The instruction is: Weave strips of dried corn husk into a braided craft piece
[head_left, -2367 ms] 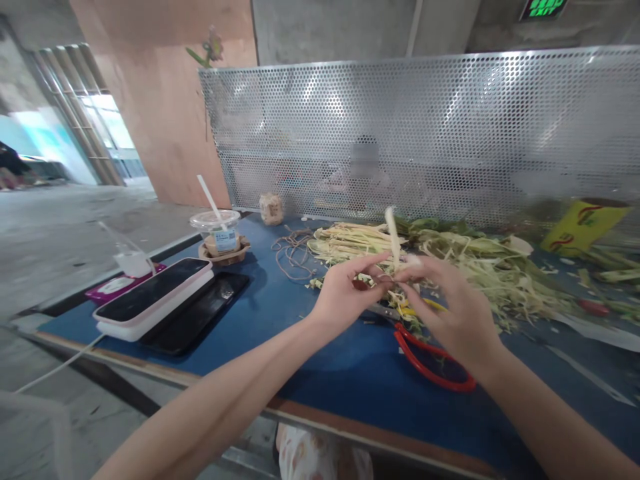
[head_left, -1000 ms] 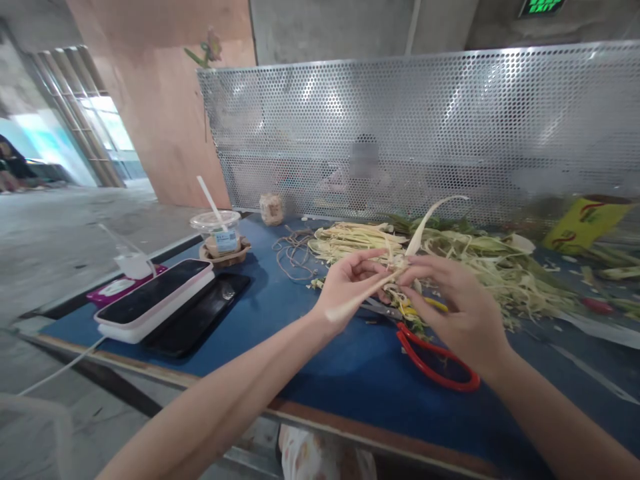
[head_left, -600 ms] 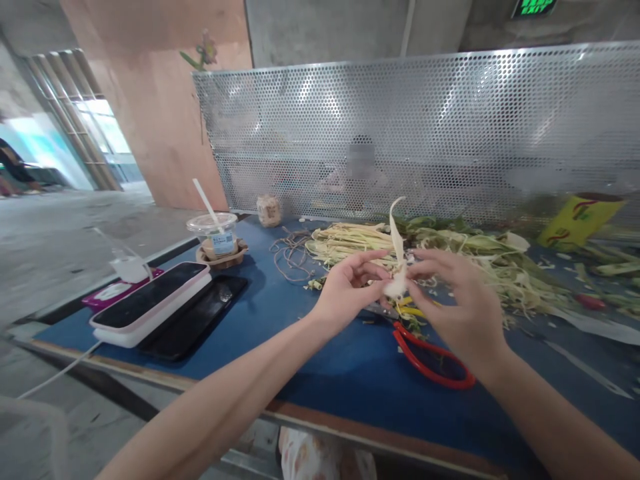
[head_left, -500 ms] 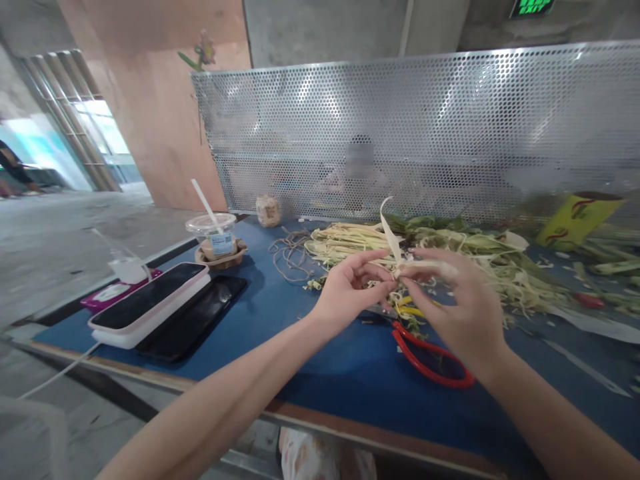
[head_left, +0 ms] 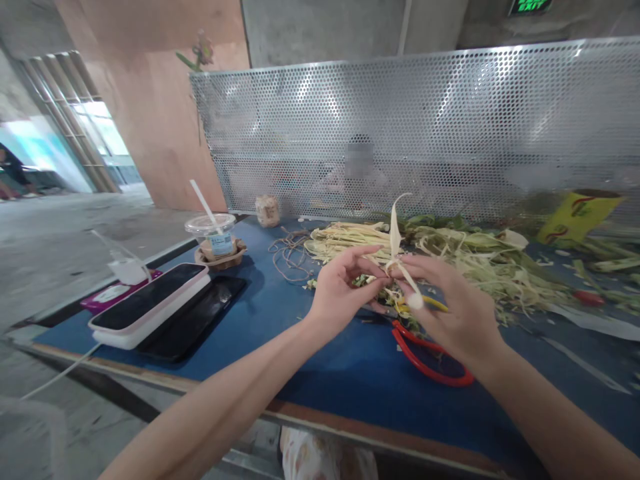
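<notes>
Between my hands is a pale strip of dried husk (head_left: 395, 233), its thin tip curling upward and a knot-like fold at the fingertips. My left hand (head_left: 345, 283) pinches it from the left with thumb and fingers. From the right, my right hand (head_left: 453, 300) grips the same piece, with a pale end lying over its fingers. Below the hands lie red-handled scissors (head_left: 433, 373) and something yellow (head_left: 434, 303), partly hidden. A bundle of pale husk strips (head_left: 345, 240) rests just behind my left hand.
Green husks (head_left: 450, 243) are heaped behind and to the right. Twine (head_left: 290, 257), a drink cup (head_left: 216, 245), a jar (head_left: 267, 211) and phones (head_left: 150, 297) are on the left. A perforated metal screen (head_left: 300, 133) stands at the back; a yellow container (head_left: 580, 217) is at right.
The husk's upright tip has shifted right and now curls rightward. Its other end has swung down across my right hand, and my right fingers have changed position slightly.
</notes>
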`<action>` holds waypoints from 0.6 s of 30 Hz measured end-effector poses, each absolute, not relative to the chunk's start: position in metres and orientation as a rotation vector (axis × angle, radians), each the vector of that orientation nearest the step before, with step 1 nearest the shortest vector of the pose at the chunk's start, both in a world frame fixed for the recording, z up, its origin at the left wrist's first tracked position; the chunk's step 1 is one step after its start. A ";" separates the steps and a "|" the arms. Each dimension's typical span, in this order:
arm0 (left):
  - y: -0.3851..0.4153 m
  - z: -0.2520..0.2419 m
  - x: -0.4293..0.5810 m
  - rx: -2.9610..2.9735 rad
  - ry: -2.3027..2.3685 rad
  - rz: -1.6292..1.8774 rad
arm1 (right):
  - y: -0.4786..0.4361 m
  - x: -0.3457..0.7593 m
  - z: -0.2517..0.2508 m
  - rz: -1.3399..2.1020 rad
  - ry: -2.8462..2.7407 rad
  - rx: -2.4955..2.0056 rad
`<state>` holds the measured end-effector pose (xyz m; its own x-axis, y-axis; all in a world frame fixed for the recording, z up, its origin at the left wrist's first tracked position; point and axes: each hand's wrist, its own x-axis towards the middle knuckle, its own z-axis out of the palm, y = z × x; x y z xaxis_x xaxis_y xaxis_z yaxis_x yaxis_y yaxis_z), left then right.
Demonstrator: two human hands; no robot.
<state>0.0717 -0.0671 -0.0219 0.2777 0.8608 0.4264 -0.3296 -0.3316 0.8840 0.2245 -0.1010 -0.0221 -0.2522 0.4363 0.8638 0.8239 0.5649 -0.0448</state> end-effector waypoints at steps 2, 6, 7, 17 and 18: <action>-0.067 -0.022 0.071 1.430 0.568 1.370 | -0.101 0.225 -0.023 -0.571 -1.847 -1.017; -0.067 -0.021 0.071 1.413 0.617 1.360 | -0.099 0.225 -0.022 -0.517 -1.863 -1.005; -0.067 -0.021 0.071 1.411 0.630 1.345 | -0.099 0.225 -0.022 -0.469 -1.891 -1.000; -0.067 -0.025 0.070 1.558 0.625 1.289 | -0.099 0.228 -0.015 -0.423 -2.185 -0.871; -0.067 -0.025 0.070 1.597 0.653 1.300 | -0.099 0.228 -0.015 -0.444 -2.192 -0.879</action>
<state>0.0701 -0.0668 -0.0250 0.2944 0.8478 0.4410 -0.1529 -0.4137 0.8975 0.2282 -0.0988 -0.0153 -0.5066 0.4557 0.7319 0.7047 0.7079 0.0471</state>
